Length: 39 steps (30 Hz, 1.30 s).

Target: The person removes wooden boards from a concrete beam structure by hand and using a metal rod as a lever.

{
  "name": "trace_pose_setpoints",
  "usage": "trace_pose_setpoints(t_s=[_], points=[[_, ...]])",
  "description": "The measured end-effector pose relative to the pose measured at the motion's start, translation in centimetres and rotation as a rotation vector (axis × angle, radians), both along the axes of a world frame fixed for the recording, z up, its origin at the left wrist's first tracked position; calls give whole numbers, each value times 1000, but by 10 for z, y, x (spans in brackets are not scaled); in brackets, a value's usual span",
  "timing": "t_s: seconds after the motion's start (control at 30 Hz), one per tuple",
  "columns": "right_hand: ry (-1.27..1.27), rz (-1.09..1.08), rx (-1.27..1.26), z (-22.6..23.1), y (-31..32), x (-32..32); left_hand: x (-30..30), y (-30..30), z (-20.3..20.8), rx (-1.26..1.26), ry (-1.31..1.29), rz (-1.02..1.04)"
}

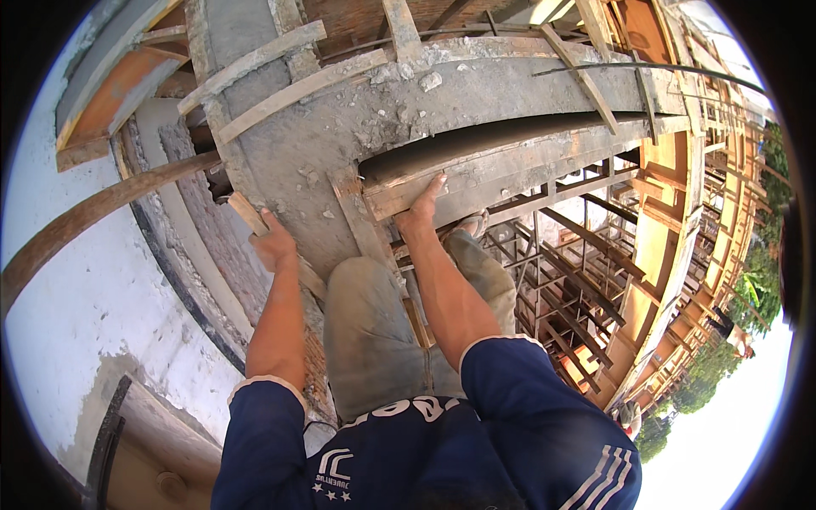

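My left hand is closed around the upper part of a narrow wooden batten at the left edge of a concrete surface. On the other side, my right hand grips the near end of a long wooden formwork board. The thumb lies along the board's top, and the other fingers are mostly hidden. Beyond that board runs a dark gap beside the concrete. A short upright plank stands between my hands, near my knee.
A white wall rises at the left, with a brown pole slanting across it. Below on the right is scaffolding of timber props with drops between them. Loose rubble lies on the concrete, and a thin dark rod crosses the far right.
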State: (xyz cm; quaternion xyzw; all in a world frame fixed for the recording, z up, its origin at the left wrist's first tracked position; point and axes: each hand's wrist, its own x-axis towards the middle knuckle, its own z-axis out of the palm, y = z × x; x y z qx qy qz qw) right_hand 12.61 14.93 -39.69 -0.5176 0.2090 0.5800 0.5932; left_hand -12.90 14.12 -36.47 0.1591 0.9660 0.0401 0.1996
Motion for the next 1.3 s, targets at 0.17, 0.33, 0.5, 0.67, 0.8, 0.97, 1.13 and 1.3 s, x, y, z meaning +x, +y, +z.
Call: trace_pose_setpoints(t_s=[0.17,0.33,0.5,0.67,0.8,0.97,1.13,1.3], points=[[12,22,80,-9,-3,9,-1,1,-3,13,-36,-27],[67,-20,98,-15,-3,9,-2,2,-4,18,-24,-29],[57,-14,90,-14,-8,8,4,4,5,-4,-9,1],[-3,29,154,-14,-14,5,3,4,7,-26,3,16],[-21,49,137,-16,-13,5,-1,2,1,-30,17,12],[-4,28,126,-21,-15,7,3,3,4,0,-18,8],[48,-8,125,-15,-11,5,2,6,3,-44,31,-14],[55,6,99,-13,-11,1,1,5,9,-51,-5,14]])
